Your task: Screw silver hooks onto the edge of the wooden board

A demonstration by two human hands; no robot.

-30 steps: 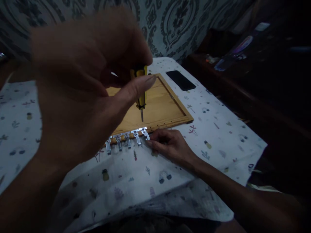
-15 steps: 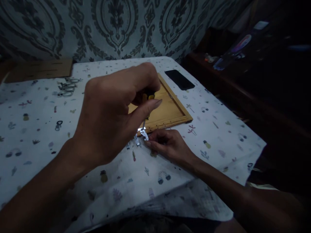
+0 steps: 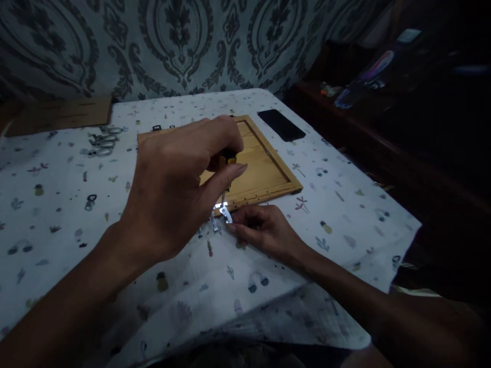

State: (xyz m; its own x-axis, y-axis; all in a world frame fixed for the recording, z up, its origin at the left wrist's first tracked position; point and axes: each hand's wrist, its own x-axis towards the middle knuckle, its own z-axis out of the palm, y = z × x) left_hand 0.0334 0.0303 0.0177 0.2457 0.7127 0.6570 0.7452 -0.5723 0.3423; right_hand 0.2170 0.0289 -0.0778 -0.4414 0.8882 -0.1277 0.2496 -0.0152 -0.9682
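Observation:
My left hand (image 3: 172, 184) is closed round the yellow and black handle of a screwdriver (image 3: 227, 160), held upright. Its thin shaft points down to a small shiny metal clip (image 3: 227, 215) at the near edge of a framed wooden panel (image 3: 255, 166). My right hand (image 3: 266, 227) pinches the free end of that clip between thumb and fingers. Just left of it, another metal clip (image 3: 214, 223) sticks out from the same edge, partly behind my left hand. Small dark holes run along the near rail of the panel. My left hand hides the panel's left part.
A black phone (image 3: 281, 125) lies beyond the panel on the patterned tablecloth (image 3: 184, 301). Several metal hooks (image 3: 103, 140) are grouped at the left, near a piece of cardboard (image 3: 61, 116). A plastic bottle (image 3: 364, 76) lies on the dark furniture at the right.
My left hand has turned a little on the screwdriver, and more of the panel's far left corner shows. The right hand keeps its pinch on the clip. The view has shifted slightly.

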